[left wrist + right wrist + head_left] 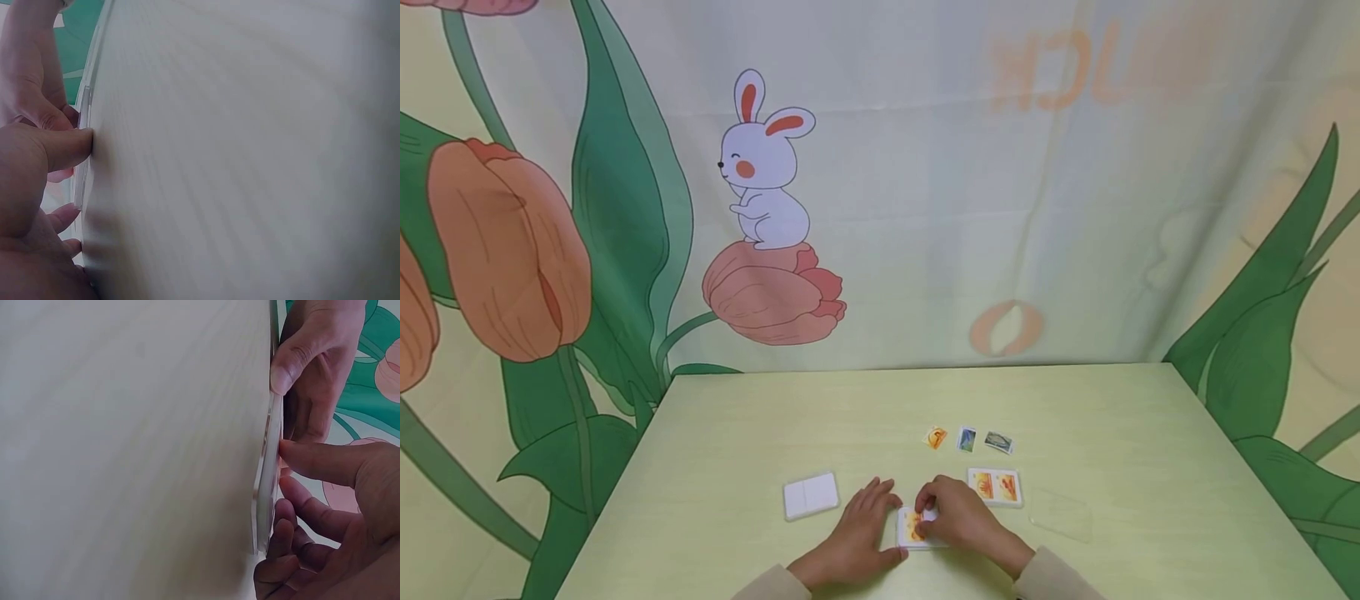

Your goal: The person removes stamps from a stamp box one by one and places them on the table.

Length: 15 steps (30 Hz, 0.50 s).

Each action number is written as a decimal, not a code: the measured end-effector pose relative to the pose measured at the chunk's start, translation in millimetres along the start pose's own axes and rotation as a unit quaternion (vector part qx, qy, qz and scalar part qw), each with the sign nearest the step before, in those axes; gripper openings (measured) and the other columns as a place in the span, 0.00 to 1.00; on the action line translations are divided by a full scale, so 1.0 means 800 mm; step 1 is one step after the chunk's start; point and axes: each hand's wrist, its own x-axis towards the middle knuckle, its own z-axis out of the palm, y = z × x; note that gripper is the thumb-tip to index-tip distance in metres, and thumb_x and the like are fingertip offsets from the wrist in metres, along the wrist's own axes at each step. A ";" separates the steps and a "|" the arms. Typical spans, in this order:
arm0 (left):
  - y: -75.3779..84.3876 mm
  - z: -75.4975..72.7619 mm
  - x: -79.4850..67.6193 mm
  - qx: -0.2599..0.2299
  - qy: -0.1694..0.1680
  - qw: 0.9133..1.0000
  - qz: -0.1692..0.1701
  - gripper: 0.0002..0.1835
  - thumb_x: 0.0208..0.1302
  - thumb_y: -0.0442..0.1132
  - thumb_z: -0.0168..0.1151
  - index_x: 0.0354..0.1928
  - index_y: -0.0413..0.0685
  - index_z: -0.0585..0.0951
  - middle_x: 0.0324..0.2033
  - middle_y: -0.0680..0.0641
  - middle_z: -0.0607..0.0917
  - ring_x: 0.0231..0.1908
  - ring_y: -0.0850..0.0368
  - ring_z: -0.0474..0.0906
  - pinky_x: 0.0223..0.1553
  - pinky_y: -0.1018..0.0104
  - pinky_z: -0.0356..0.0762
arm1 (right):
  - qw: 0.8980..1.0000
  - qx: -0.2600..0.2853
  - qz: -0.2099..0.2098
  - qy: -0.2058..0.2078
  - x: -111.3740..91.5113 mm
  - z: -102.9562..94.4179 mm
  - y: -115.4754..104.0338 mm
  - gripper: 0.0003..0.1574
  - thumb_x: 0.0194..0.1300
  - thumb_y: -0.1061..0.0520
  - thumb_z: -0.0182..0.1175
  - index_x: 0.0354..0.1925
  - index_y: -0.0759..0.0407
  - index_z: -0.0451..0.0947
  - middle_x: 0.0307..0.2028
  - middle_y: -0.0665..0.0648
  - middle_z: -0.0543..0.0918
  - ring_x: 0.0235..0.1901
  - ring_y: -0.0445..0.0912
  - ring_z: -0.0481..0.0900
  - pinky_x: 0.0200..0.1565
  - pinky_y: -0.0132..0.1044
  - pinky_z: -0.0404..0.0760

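Observation:
A flat white case (934,543) with a clear edge lies at the table's front middle, an orange picture piece (912,523) on its left half. My left hand (863,533) holds this case at its left end, thumb (72,149) on the near edge and forefinger toward the far edge. The other left fingers spread on the table. From the right, my right hand (958,512) reaches over the case and pinches the orange picture piece with thumb (312,457) and forefinger. Those fingers hide part of the piece and the case's right half.
Left of my hands lies a blank white case (811,496). Behind my right hand is a case with two orange pictures (995,487). Farther back lie an orange piece (936,437), a blue-green piece (967,439) and a greyish piece (998,442). A clear sheet (1060,514) lies right.

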 end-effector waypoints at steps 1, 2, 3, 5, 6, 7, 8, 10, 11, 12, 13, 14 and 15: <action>0.000 0.000 0.000 -0.001 0.000 1.000 0.000 0.30 0.60 0.51 0.66 0.58 0.46 0.68 0.72 0.38 0.61 0.75 0.37 0.49 0.73 0.38 0.49 | 1.000 0.000 0.000 -0.001 0.000 0.000 -0.001 0.13 0.47 0.57 0.75 0.29 0.50 0.80 0.29 0.47 0.76 0.30 0.37 0.69 0.35 0.32 0.70; 0.000 0.001 0.000 -0.001 0.000 1.000 0.000 0.30 0.60 0.51 0.66 0.58 0.46 0.68 0.72 0.38 0.61 0.75 0.37 0.50 0.73 0.38 0.49 | 1.000 0.000 0.000 -0.002 0.000 0.000 -0.001 0.13 0.47 0.58 0.75 0.29 0.51 0.80 0.29 0.47 0.76 0.30 0.37 0.69 0.35 0.32 0.70; -0.001 0.001 0.000 -0.002 0.000 1.000 0.001 0.29 0.60 0.51 0.66 0.58 0.46 0.68 0.72 0.38 0.61 0.75 0.37 0.49 0.73 0.38 0.49 | 1.000 0.000 0.000 -0.002 0.000 -0.001 -0.002 0.13 0.47 0.58 0.75 0.29 0.51 0.80 0.29 0.47 0.76 0.30 0.37 0.69 0.35 0.33 0.70; -0.001 0.001 0.000 -0.006 0.001 1.000 0.003 0.29 0.60 0.51 0.66 0.58 0.46 0.68 0.72 0.37 0.61 0.75 0.36 0.50 0.72 0.37 0.49 | 1.000 0.002 0.001 -0.004 -0.001 -0.001 -0.002 0.13 0.47 0.58 0.75 0.29 0.51 0.79 0.29 0.47 0.76 0.30 0.37 0.69 0.35 0.32 0.70; -0.001 0.001 0.000 -0.006 0.002 1.000 0.005 0.30 0.60 0.51 0.66 0.58 0.46 0.68 0.71 0.37 0.62 0.74 0.36 0.50 0.72 0.37 0.49 | 1.000 0.004 0.002 -0.005 -0.001 0.000 -0.002 0.13 0.46 0.58 0.75 0.29 0.51 0.79 0.29 0.47 0.76 0.30 0.37 0.69 0.35 0.32 0.70; -0.001 0.001 0.000 -0.006 0.003 1.000 0.006 0.30 0.59 0.50 0.67 0.58 0.46 0.68 0.71 0.37 0.62 0.74 0.36 0.50 0.72 0.36 0.50 | 1.000 0.006 0.000 -0.005 -0.001 0.000 -0.002 0.13 0.46 0.58 0.75 0.29 0.51 0.79 0.29 0.47 0.76 0.30 0.37 0.69 0.35 0.32 0.70; -0.001 0.000 0.000 -0.006 0.004 1.000 0.006 0.30 0.59 0.50 0.67 0.58 0.46 0.68 0.71 0.37 0.62 0.74 0.35 0.50 0.72 0.36 0.50 | 1.000 0.008 0.000 -0.006 -0.002 0.000 -0.002 0.14 0.46 0.58 0.75 0.29 0.51 0.79 0.30 0.47 0.76 0.30 0.38 0.69 0.35 0.32 0.70; -0.001 0.001 0.000 -0.006 0.005 1.000 0.004 0.30 0.59 0.51 0.67 0.58 0.46 0.68 0.71 0.37 0.62 0.74 0.36 0.50 0.72 0.37 0.49 | 1.000 0.012 -0.002 -0.006 -0.002 0.000 0.000 0.15 0.46 0.58 0.75 0.30 0.51 0.78 0.30 0.47 0.76 0.30 0.37 0.69 0.35 0.32 0.70; -0.001 0.001 0.000 -0.005 0.006 1.000 0.004 0.30 0.59 0.51 0.67 0.57 0.46 0.68 0.71 0.37 0.62 0.74 0.36 0.50 0.72 0.37 0.50 | 1.000 0.014 -0.005 -0.006 -0.002 0.001 0.000 0.15 0.45 0.59 0.75 0.30 0.51 0.78 0.30 0.47 0.76 0.30 0.37 0.70 0.35 0.32 0.70; -0.001 0.001 0.000 -0.004 0.006 1.000 0.003 0.30 0.59 0.51 0.67 0.57 0.46 0.68 0.71 0.37 0.62 0.74 0.36 0.50 0.72 0.37 0.50 | 1.000 0.017 -0.007 -0.006 -0.001 0.001 0.001 0.16 0.45 0.59 0.75 0.30 0.51 0.77 0.30 0.47 0.77 0.31 0.37 0.70 0.36 0.32 0.71; 0.000 0.001 0.000 -0.004 0.006 1.000 0.001 0.30 0.59 0.51 0.67 0.57 0.46 0.68 0.71 0.38 0.62 0.74 0.36 0.50 0.73 0.38 0.49 | 1.000 0.019 -0.009 -0.005 -0.001 0.001 0.002 0.16 0.45 0.59 0.76 0.30 0.51 0.77 0.30 0.47 0.77 0.31 0.37 0.70 0.35 0.32 0.70; 0.000 0.001 0.000 -0.003 0.007 1.000 0.002 0.30 0.59 0.51 0.67 0.57 0.46 0.68 0.71 0.38 0.62 0.74 0.36 0.50 0.73 0.38 0.49 | 1.000 0.022 -0.011 -0.005 -0.001 0.001 0.003 0.17 0.45 0.59 0.76 0.30 0.50 0.76 0.30 0.46 0.77 0.30 0.37 0.70 0.35 0.31 0.70; 0.000 0.001 0.000 -0.003 0.007 1.000 0.000 0.30 0.59 0.51 0.67 0.57 0.47 0.68 0.71 0.38 0.62 0.74 0.37 0.50 0.73 0.38 0.49 | 1.000 0.024 -0.014 -0.004 -0.001 0.001 0.004 0.17 0.45 0.60 0.75 0.30 0.50 0.76 0.29 0.46 0.78 0.30 0.36 0.70 0.35 0.31 0.70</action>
